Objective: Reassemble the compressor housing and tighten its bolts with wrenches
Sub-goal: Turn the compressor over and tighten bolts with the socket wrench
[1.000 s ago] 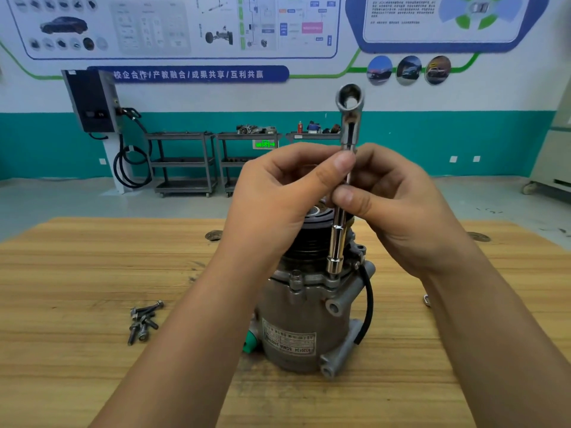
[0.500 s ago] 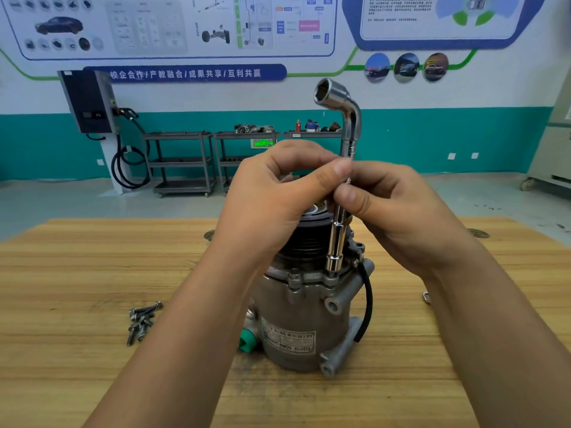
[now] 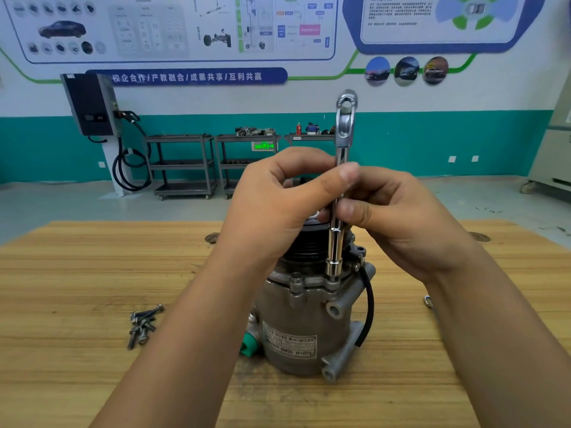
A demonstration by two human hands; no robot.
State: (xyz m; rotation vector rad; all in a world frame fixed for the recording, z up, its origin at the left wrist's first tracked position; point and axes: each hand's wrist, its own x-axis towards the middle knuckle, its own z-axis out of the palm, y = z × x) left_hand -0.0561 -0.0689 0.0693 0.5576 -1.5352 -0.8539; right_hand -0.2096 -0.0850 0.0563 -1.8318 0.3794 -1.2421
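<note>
The left hand (image 3: 278,208) pinches the shaft of a chrome socket wrench (image 3: 334,245) between its thumb and curled fingers, the thumb tip lying across the shaft from the left. The right hand (image 3: 401,223) meets it from the other side, just below, its thumb pressed against the same shaft and its fingers curled behind it, so both hands grip the tool close together. The wrench stands nearly upright; its bent upper end rises above the hands, and its lower socket sits down on the top flange of the compressor housing (image 3: 302,322), at the right front of the rim. Whether a bolt head is inside the socket cannot be told. Just left of it on the same flange, a seated bolt (image 3: 296,280) stands up in plain sight.

The housing stands on end in the middle of the wooden table (image 3: 61,273), its black pulley (image 3: 301,253) at the top partly hidden behind the hands. A label (image 3: 289,338) faces the camera, a green plug (image 3: 248,345) sticks out low on the left, and a black cable (image 3: 368,304) curves down the right side. A small heap of loose bolts (image 3: 143,324) lies on the table well to the left of the housing. Beyond the table, grey trolleys (image 3: 182,165) stand against a teal-banded wall.
</note>
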